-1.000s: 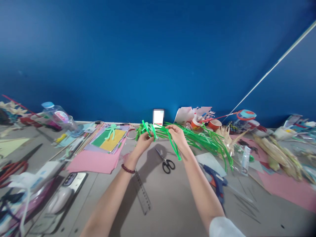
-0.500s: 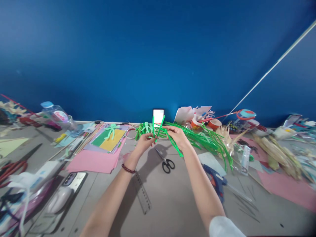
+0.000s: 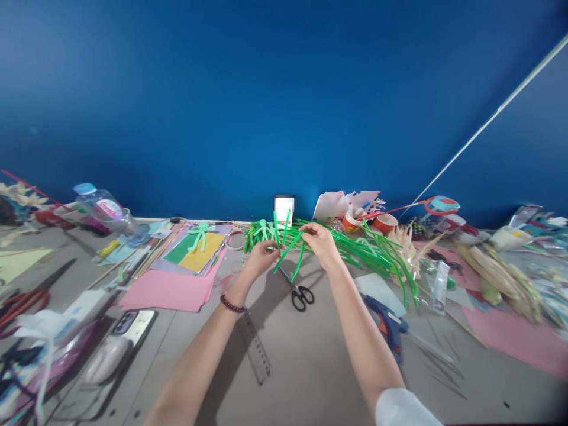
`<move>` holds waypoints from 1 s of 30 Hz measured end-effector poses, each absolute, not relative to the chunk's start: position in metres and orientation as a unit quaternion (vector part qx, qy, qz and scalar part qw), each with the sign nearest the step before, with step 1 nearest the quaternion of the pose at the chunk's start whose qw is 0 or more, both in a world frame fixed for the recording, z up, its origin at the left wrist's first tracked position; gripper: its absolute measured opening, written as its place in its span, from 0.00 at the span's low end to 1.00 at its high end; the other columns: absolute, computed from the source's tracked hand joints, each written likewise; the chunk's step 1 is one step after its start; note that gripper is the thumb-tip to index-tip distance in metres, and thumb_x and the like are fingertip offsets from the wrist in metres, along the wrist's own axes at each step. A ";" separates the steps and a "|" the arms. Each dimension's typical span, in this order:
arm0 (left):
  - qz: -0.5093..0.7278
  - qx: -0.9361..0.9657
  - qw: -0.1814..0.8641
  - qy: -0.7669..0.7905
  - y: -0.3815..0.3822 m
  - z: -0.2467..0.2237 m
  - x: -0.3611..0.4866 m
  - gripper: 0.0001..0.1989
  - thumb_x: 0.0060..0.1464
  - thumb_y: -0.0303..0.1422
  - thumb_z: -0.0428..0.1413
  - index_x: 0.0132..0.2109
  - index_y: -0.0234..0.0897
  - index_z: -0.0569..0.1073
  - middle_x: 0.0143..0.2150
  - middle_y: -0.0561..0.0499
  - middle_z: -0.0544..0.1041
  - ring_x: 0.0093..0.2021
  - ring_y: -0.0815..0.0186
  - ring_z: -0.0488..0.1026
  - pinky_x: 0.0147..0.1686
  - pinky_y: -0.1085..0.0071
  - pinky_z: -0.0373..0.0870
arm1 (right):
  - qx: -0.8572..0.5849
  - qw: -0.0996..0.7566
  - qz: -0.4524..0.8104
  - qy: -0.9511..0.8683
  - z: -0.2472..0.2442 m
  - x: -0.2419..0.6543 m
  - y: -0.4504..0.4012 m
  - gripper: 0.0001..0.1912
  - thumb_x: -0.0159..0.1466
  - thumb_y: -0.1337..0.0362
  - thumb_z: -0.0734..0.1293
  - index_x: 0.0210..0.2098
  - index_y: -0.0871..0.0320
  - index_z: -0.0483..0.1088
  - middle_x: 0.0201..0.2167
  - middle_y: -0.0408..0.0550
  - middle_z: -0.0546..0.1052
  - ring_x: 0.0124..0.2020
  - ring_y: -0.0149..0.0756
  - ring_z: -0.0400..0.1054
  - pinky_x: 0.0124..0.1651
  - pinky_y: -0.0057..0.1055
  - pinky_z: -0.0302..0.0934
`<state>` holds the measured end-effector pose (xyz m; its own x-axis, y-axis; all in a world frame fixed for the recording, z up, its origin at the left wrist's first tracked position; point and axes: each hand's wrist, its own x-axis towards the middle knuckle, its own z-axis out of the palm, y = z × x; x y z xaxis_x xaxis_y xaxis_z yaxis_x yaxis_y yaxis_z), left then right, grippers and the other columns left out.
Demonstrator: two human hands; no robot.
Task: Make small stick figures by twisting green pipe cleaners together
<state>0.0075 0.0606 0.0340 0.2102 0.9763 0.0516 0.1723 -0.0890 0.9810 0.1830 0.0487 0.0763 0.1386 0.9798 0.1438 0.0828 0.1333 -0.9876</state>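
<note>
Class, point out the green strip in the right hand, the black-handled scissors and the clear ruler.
Green strip (image 3: pixel 300 258), head view: partway down one hanging length.
Black-handled scissors (image 3: pixel 296 289), head view: where the handle loops meet.
Clear ruler (image 3: pixel 256 347), head view: middle of its length.
</note>
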 end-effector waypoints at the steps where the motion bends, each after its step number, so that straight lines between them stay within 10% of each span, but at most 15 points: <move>1: 0.413 0.621 0.468 0.475 0.060 0.035 0.008 0.06 0.41 0.31 0.55 0.28 0.33 0.75 0.20 0.52 0.73 0.22 0.68 0.71 0.23 0.75 0.65 | -0.530 0.564 0.377 -0.509 0.076 0.184 0.049 0.08 0.49 0.67 0.63 0.29 0.57 0.71 0.20 0.39 0.71 0.22 0.31 0.67 0.27 0.27 0.57; 13: 0.327 0.714 0.364 0.501 0.053 0.041 0.009 0.08 0.47 0.30 0.52 0.26 0.34 0.74 0.26 0.49 0.77 0.28 0.63 0.75 0.24 0.74 0.65 | -0.519 0.711 0.241 -0.408 0.084 0.192 0.053 0.08 0.49 0.67 0.62 0.30 0.58 0.70 0.23 0.40 0.71 0.22 0.32 0.68 0.28 0.28 0.60; 22: 0.335 0.739 0.356 0.464 0.054 0.037 0.010 0.09 0.49 0.29 0.51 0.30 0.34 0.76 0.34 0.46 0.77 0.32 0.66 0.74 0.29 0.73 0.70 | -0.535 0.635 0.168 -0.531 0.083 0.181 0.046 0.09 0.52 0.68 0.61 0.30 0.58 0.73 0.30 0.47 0.73 0.29 0.35 0.69 0.31 0.30 0.64; 30: 0.399 0.727 0.302 0.469 0.064 0.028 0.003 0.06 0.42 0.28 0.57 0.30 0.37 0.79 0.50 0.40 0.70 0.62 0.47 0.56 0.44 0.61 0.70 | -0.506 0.598 0.114 -0.612 0.079 0.170 0.043 0.14 0.57 0.69 0.59 0.35 0.55 0.75 0.35 0.51 0.74 0.36 0.39 0.69 0.35 0.34 0.67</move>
